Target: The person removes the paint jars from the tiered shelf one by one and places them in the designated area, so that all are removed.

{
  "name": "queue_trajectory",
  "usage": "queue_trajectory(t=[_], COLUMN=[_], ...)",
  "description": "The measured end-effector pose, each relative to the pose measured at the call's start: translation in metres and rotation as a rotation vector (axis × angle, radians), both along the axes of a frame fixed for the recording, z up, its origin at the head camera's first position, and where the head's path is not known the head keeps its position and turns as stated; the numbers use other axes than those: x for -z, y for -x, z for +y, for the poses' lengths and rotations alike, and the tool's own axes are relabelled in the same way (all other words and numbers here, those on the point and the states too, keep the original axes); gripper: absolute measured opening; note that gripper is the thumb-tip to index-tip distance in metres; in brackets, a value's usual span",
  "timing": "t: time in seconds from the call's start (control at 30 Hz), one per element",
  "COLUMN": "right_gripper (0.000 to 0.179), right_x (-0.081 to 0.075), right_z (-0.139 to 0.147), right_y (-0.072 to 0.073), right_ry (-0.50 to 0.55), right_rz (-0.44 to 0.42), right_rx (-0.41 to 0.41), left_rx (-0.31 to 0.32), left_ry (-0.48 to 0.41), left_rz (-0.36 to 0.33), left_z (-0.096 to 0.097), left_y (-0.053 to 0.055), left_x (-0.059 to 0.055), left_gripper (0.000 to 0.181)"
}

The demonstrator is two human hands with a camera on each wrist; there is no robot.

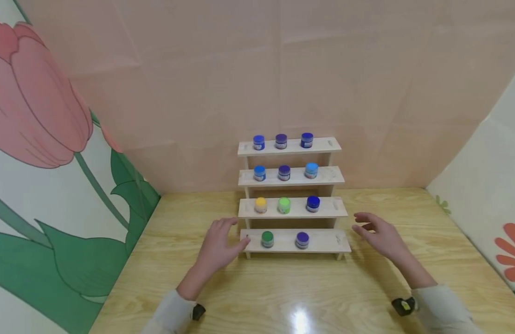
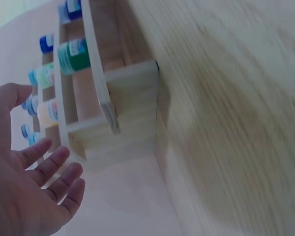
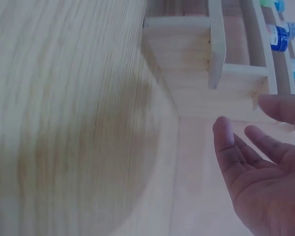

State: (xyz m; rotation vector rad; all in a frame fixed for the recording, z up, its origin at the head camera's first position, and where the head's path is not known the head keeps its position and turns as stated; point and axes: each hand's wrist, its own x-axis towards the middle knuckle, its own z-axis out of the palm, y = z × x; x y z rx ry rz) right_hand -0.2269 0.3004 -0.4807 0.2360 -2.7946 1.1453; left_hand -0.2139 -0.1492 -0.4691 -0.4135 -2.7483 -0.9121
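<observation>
A four-step wooden display rack [image 1: 324, 239] stands on the table with small paint jars on every step. My left hand [image 1: 219, 246] hovers at the rack's left end, thumb and fingers spread, nothing in it. Its thumb overlaps the lowest step in the head view, near a green-lidded jar [image 1: 267, 239]. A purple-lidded jar [image 1: 302, 240] shares that step. Off the rack's right end is my right hand [image 1: 380, 235], fingers loosely bent and holding nothing. Above, the third step down carries a yellow jar [image 1: 260, 205], a light green jar [image 1: 284, 205] and a dark blue jar [image 1: 313, 204].
Blue and purple jars, such as a light blue one [image 1: 311, 170], fill the upper two steps. Behind the wood-grain table [image 1: 190, 208] rises a pinkish backdrop [image 1: 199, 116]. Side panels with painted flowers, including a tulip [image 1: 44, 102], flank the table.
</observation>
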Motion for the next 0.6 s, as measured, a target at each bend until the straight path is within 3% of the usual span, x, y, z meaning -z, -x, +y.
queue_trajectory(t=[0.23,0.43,0.6], right_gripper=[0.051,0.049,0.049], right_x=[0.003,0.006,0.008], right_z=[-0.005,-0.007,-0.010], right_y=[-0.001,-0.002,-0.002], right_ry=[0.199,0.255,0.290], right_rz=[-0.139,-0.179,-0.237], right_rx=[-0.019,-0.043,-0.039], left_rx=[0.062,0.143,0.170], left_ry=[-0.103,-0.171,-0.251], left_rz=[-0.109,-0.148,-0.202], left_z=[0.008,0.015,0.022], left_y=[-0.003,-0.003,-0.003], left_x=[0.000,0.000,-0.002], left_gripper=[0.056,0.047,0.044])
